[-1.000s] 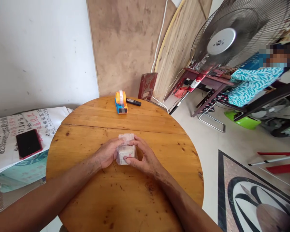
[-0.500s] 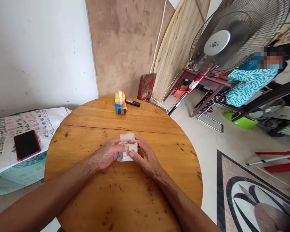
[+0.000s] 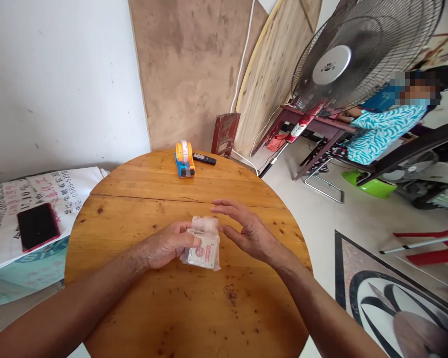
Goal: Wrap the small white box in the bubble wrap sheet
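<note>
My left hand grips the left side of a small flat box wrapped in clear bubble wrap, its thumb lying across the top. Pale with red print, the box shows through the film, and a loose flap of wrap stands out at its far side. To the right, my right hand is open, thumb and fingers apart, just off the package with nothing in it. Farther back on the round wooden table stands an orange and blue tape dispenser with a roll of tape.
Behind the dispenser lies a small black device. A dark phone with a red edge rests on printed white sacks at left. On the right are a large standing fan and a seated person at another table.
My right hand has let go of the package and moved right, its fingers opening. The package, still in my left hand, now lies flatter and nearer, with its red print showing.
</note>
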A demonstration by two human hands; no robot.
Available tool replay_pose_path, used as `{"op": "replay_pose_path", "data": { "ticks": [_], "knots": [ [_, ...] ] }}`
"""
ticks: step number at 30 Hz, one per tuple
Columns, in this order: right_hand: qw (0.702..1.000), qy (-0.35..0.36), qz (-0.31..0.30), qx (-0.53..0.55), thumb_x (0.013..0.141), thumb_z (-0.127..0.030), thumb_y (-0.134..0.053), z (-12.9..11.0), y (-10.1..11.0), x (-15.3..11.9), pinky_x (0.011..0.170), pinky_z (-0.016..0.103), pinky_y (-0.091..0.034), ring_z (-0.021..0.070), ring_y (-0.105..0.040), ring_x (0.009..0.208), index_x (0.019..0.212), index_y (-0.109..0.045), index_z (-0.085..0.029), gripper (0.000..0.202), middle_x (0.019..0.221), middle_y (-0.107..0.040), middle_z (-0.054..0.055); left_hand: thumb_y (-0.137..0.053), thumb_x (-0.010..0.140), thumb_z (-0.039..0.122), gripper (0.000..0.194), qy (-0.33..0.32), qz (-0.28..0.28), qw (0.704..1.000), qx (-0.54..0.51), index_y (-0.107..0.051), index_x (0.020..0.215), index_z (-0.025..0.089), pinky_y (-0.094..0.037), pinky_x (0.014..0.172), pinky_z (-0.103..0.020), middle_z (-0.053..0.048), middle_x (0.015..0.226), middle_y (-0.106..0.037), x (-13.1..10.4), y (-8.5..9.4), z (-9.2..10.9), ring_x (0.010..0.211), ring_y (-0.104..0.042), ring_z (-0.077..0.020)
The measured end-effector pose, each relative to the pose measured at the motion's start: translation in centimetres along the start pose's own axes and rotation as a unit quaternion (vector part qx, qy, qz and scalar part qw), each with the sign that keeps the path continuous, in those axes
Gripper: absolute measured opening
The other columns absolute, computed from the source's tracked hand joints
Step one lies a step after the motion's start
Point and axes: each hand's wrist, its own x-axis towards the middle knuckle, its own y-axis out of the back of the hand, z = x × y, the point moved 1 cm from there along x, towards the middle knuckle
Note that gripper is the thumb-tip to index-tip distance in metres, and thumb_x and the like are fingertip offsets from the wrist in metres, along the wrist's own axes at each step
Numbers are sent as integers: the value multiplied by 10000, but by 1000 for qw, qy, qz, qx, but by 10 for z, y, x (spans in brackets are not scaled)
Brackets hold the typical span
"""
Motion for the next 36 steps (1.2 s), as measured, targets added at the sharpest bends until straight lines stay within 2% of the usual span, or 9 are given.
{"op": "replay_pose_path", "data": {
  "ticks": [4, 7, 10, 17, 20, 24, 28, 31, 36],
  "knots": [
    [998, 26, -45, -28, 889, -195, -573, -6, -1, 9, 1014, 478, -469, 243, -566, 1223, 1216, -615, -287, 342, 1326, -598, 82, -850, 589, 280, 440, 7, -26, 1000, 14, -714, 976, 121, -490, 677, -253, -76, 844, -710, -1, -1, 1, 712, -640, -156],
    [998, 10, -46, 50, 913, -228, -557, -11, -2, 14, 963, 427, -505, 226, -600, 1176, 1122, -660, -267, 237, 1271, -635, 69, -838, 604, 294, 450, 9, -32, 999, 28, -706, 1000, 127, -480, 679, -255, -77, 865, -703, -1, -1, 1, 716, -632, -155],
    [988, -28, -6, 154, 935, -308, -552, -10, -5, 17, 898, 364, -527, 200, -647, 1075, 1029, -696, -255, 179, 1132, -696, 44, -826, 617, 301, 469, 4, -33, 999, 39, -687, 1034, 135, -457, 652, -251, -70, 862, -692, -1, 0, 1, 690, -614, -150],
    [953, -137, 136, 235, 829, -394, -692, -3, -21, 18, 701, 296, -516, 157, -647, 727, 864, -754, -225, 183, 795, -729, 12, -820, 640, 293, 495, -17, -3, 997, 76, -659, 1088, 156, -437, 643, -236, -47, 879, -684, -2, 0, 0, 700, -608, -139],
    [950, -123, 155, 240, 823, -378, -702, -12, -23, 16, 679, 296, -520, 155, -642, 702, 829, -757, -234, 154, 768, -726, 10, -805, 671, 308, 440, -21, 23, 994, 101, -671, 1062, 159, -447, 658, -242, -46, 890, -686, -1, 1, -1, 721, -620, -145],
    [967, -67, 132, 207, 874, -355, -660, -23, -22, 11, 681, 294, -525, 149, -646, 713, 845, -761, -254, 146, 778, -720, 10, -801, 684, 346, 375, -46, 67, 991, 108, -699, 993, 159, -457, 669, -249, -40, 866, -693, 2, 3, -2, 717, -623, -149],
    [970, -44, 134, 195, 890, -346, -645, -26, -22, 6, 694, 299, -531, 155, -647, 748, 881, -768, -270, 145, 791, -702, 15, -771, 731, 371, 358, -73, 74, 982, 160, -727, 1026, 174, -471, 710, -256, -48, 900, -717, 2, 3, -1, 757, -636, -162],
    [974, -46, 120, 189, 894, -306, -640, -25, -22, 5, 709, 303, -537, 159, -657, 758, 905, -768, -274, 133, 823, -716, 19, -728, 772, 399, 319, -107, 93, 964, 224, -752, 996, 174, -468, 703, -251, -49, 887, -706, 1, 3, 0, 760, -627, -164],
    [974, -45, 135, 178, 875, -279, -657, -15, -31, 6, 697, 296, -530, 162, -665, 746, 867, -770, -261, 115, 806, -729, 21, -691, 788, 385, 248, -150, 168, 898, 377, -775, 871, 167, -434, 633, -235, -50, 829, -648, 2, 6, 0, 717, -586, -161]
  ]
}}
